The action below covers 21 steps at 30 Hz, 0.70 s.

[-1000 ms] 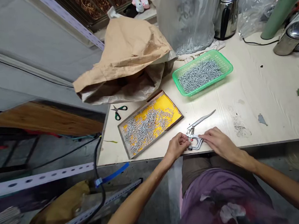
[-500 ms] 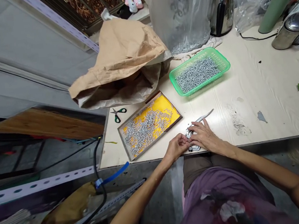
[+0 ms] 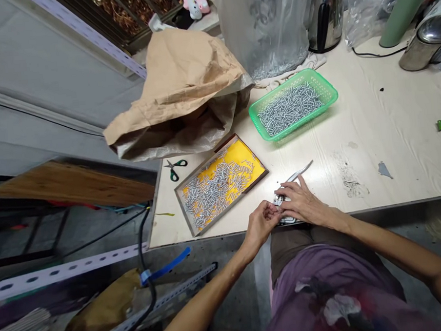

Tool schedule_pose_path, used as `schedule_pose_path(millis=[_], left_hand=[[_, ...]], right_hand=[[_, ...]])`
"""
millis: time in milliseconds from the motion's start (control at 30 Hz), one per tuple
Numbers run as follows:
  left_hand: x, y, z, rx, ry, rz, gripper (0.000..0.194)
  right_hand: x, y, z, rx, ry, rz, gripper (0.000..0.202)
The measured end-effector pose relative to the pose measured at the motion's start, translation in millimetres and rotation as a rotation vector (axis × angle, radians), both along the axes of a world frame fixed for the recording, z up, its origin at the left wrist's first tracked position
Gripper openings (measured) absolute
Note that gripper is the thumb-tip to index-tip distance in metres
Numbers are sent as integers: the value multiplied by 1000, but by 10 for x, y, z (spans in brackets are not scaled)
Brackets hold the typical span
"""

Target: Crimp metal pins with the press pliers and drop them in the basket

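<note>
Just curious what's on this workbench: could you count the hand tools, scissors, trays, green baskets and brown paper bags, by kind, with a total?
Hand tool, partly hidden by the right hand: 1
Scissors: 1
Tray: 1
Green basket: 1
Paper bag: 1
Total: 5

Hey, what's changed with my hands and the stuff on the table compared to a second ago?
Your right hand let go of the right edge of the metal tool and moved left over its middle, its fingertips now by those of the left hand. The left hand stayed at the tool's left side. The tool, tray, green basket and scissors stayed put; only the camera view shifted slightly.
</note>
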State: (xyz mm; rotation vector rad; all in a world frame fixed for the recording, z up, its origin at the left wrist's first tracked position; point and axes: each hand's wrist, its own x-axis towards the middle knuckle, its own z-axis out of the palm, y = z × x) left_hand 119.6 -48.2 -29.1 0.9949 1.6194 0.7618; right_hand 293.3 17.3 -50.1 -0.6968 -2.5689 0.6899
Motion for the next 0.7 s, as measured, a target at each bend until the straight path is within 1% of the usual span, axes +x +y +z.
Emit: schedule_pose_path(millis=[133,233,367,533,633,700], left_hand=[[-47,14,43,-157,-110,-24,48],[-83,48,48,-238,-108,-70,52],[-97,92,31,-277,-54,-103,49],[-78,122,75,-251,26,-74,43],[-44,136,128,-309,14,-63,42],[-15,147,153,-368,10,-45,43]], right_hand=[[19,21,40,-37,10,13,14],[24,23,37,-39,25,2,14],[25,8,-6,-20,69,-14,14],[9,-26,-26,-10,90,-58,11],[6,-28,-9,-12,113,-73,12],[30,-10,13,-15,142,-109,18]])
